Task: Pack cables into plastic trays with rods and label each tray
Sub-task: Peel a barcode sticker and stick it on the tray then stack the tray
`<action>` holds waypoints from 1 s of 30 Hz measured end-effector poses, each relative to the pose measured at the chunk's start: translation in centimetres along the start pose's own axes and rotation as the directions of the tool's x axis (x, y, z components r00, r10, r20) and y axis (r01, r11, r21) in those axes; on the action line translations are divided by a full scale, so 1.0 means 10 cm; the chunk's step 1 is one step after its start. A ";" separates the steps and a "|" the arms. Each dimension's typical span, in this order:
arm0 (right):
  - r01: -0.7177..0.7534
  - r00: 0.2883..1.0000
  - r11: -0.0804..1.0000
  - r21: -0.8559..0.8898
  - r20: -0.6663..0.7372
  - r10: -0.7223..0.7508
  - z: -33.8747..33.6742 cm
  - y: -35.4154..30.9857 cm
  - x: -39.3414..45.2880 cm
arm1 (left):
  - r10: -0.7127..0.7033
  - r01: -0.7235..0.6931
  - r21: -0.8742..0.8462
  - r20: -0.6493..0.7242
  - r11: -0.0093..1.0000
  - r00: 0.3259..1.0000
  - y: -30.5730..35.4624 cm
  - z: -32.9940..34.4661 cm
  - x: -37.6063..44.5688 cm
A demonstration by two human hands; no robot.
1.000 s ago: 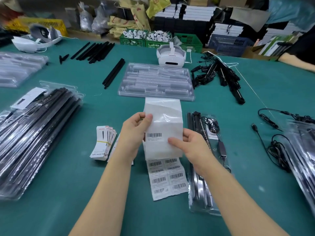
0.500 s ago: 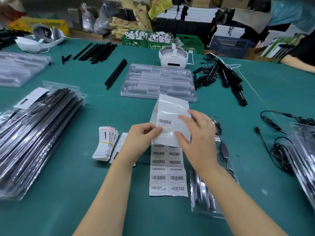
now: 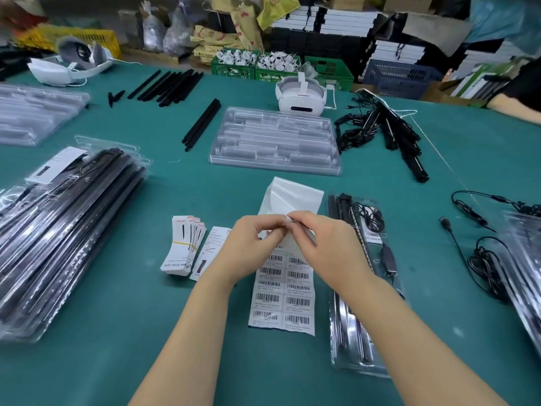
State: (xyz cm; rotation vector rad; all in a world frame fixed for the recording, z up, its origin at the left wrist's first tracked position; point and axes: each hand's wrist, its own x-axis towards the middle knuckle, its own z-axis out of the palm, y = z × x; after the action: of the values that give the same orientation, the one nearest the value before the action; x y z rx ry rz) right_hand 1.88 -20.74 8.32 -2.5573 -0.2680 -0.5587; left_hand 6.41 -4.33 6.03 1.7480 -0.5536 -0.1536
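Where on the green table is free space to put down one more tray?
Free: between the packed tray stack and the empty tray; also front left, below the card bundle. Crowded: the right side, with loose cables.

Green-topped table [image 3: 439, 171], stacked boxes [image 3: 336, 22] and plastic crates [image 3: 328, 68] behind.

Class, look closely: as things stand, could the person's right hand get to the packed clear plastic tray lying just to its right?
Probably yes. The right hand is busy pinching the white barcode label sheet, but the packed clear plastic tray lies beside that forearm, with nothing on top.
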 end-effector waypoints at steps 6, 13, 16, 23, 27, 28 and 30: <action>0.003 1.000 1.000 0.012 0.016 -0.003 -0.06 -0.01 0.02 | 0.011 -0.011 0.074 0.013 0.997 1.000 -0.03 0.00 0.00; -0.086 0.996 0.996 0.011 -0.023 0.086 -0.04 0.01 0.03 | 0.007 -0.009 0.075 0.029 0.997 1.000 -0.01 0.03 -0.01; -0.227 0.962 0.950 0.214 -0.106 0.253 -0.04 0.02 0.06 | -0.031 0.032 0.082 -0.003 0.996 1.000 -0.04 0.00 0.00; -0.448 0.646 0.291 0.845 0.081 0.759 -0.30 0.19 0.16 | -0.177 0.177 -0.006 -0.072 0.984 0.982 -0.07 -0.07 0.02; -0.380 0.736 0.238 0.894 0.136 0.663 -0.41 0.24 0.02 | -0.174 0.183 0.014 -0.256 0.983 0.951 -0.10 -0.05 0.05; -0.370 0.763 0.255 0.894 0.136 0.632 -0.43 0.25 -0.03 | -0.116 0.154 0.077 -0.363 0.985 0.924 -0.09 -0.05 0.06; -0.360 0.811 0.309 0.880 0.131 0.571 -0.47 0.26 -0.17 | 0.058 0.069 0.220 -0.524 0.973 0.850 -0.03 -0.03 0.06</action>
State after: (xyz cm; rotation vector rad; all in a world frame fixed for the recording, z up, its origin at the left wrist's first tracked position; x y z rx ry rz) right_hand -0.47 -25.52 10.20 -1.3816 0.2501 -0.3018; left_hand 7.13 -4.22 5.91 1.9149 -0.1605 0.4008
